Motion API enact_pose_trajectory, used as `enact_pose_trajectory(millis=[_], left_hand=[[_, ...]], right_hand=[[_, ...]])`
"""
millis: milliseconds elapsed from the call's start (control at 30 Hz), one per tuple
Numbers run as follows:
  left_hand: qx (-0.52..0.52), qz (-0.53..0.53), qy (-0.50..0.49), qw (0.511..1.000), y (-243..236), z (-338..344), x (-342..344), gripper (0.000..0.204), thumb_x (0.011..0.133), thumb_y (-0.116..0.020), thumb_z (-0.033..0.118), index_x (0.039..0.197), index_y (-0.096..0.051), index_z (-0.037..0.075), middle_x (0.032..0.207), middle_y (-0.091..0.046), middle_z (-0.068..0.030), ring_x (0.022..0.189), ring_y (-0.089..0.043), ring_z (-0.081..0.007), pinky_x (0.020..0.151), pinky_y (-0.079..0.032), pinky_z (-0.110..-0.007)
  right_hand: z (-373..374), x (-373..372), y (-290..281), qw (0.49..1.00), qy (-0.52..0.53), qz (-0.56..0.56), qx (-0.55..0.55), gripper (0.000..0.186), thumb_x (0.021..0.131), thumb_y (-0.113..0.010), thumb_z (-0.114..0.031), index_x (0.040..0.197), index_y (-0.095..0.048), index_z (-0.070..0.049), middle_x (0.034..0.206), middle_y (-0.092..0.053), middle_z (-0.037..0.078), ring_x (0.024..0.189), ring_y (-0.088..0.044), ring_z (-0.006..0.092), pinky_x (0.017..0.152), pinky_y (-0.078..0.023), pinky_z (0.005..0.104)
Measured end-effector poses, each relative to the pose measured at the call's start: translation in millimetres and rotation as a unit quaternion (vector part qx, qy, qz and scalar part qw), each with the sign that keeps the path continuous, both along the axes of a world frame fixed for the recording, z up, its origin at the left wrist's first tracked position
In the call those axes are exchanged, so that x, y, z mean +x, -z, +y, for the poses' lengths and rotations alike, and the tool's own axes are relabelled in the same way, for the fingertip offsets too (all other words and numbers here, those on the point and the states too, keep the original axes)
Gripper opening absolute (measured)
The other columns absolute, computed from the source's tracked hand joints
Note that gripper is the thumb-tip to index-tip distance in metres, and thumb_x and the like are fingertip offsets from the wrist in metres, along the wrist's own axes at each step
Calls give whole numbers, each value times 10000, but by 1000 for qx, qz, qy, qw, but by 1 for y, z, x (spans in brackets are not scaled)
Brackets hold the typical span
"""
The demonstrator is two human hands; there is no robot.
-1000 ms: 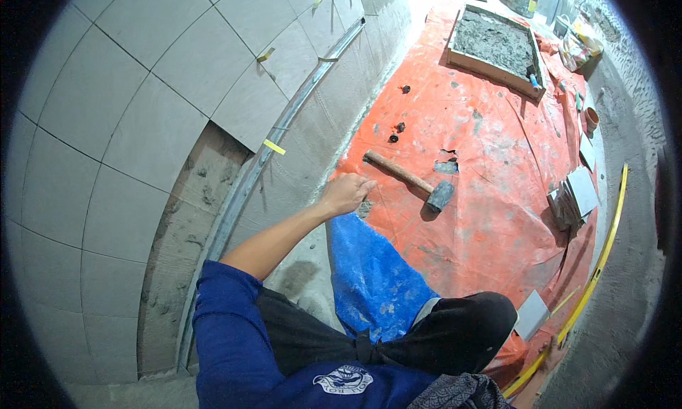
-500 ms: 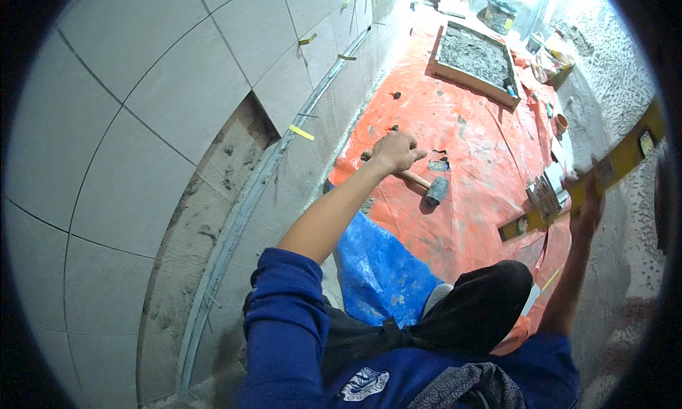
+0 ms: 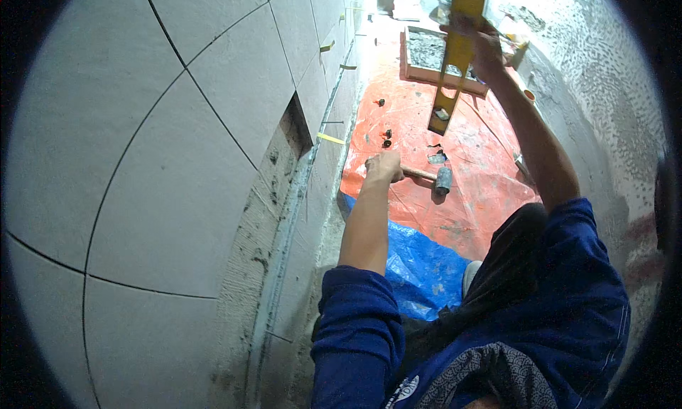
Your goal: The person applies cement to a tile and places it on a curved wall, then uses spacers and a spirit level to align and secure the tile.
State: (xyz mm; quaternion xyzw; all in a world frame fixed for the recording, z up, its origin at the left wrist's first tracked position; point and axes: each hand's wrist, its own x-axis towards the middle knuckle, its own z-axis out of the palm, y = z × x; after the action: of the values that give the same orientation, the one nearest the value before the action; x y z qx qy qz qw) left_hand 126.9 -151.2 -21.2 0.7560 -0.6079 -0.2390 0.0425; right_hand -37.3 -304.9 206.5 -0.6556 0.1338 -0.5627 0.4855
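My left hand is closed around the handle end of a rubber mallet with a dark grey head and wooden handle. The mallet is low over the orange plastic sheet; I cannot tell whether its head touches. Raised on the right, my right hand grips a yellow spirit level near its middle. The level stands steeply, its lower end above the sheet and its upper end cut off by the picture's edge. To my left rises a wall of large grey tiles with a recessed untiled strip.
A metal rail runs along the tiled wall, with yellow wedges in the joints. A wooden mortar tray sits farther ahead. Small dark pieces lie near the mallet. Blue sheeting is by my legs; a rough wall bounds the right.
My right hand has brought the level from the far right inward and up, turning it steep. My left hand has shifted to the mallet's handle end. The view has turned toward the tiled wall.
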Motion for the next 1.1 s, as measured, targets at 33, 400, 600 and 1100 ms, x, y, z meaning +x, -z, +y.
enact_pose_trajectory(millis=[33,400,600,1100], left_hand=[[-12,-16,33,999,-1,0,0,243,773,-724,164,994,-736,66,1042,-725,-132,998,-700,-261,826,-548,-374],[-122,37,55,990,6,-5,-5,179,763,-759,190,920,-774,107,795,-726,-103,762,-697,-206,684,-531,-361],[-21,24,96,995,-12,1,-4,213,736,-819,293,841,-777,113,769,-729,-75,753,-709,-213,695,-537,-378],[-55,-25,270,961,10,42,-89,203,789,-673,80,986,-722,76,1037,-715,-118,1010,-683,-293,785,-554,-474]], right_hand=[[5,14,4,998,34,40,-32,343,888,-726,-219,1162,-643,-29,1028,-707,82,918,-695,204,812,-549,344],[43,109,7,993,76,3,-92,274,853,-760,-159,1094,-684,-53,941,-717,27,858,-675,126,816,-548,321],[61,91,-26,995,62,-12,-77,261,902,-662,-88,1152,-618,-29,898,-686,82,758,-675,181,643,-577,344],[-20,41,-54,988,151,8,-10,568,856,-614,-11,1391,-425,-38,1043,-645,150,822,-684,192,676,-630,313]])
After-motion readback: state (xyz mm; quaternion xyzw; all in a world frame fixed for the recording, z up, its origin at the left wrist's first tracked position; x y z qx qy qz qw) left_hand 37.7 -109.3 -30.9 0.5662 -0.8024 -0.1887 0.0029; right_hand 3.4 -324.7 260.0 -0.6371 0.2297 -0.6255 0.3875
